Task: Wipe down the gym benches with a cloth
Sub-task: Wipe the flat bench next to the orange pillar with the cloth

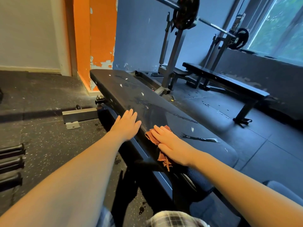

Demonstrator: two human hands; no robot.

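your right hand point(170, 143) lies flat, fingers straight and together, pressing the rust cloth point(155, 138) onto the near part of the black bench pad point(131, 90), while your left hand point(127, 125) rests flat on the pad's left edge, fingers straight, barely spread.

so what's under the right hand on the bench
A rust-coloured cloth, pressed flat on the black bench pad by the right hand. Its edges show beyond the fingers and near the wrist; its middle and the pad beneath are covered.
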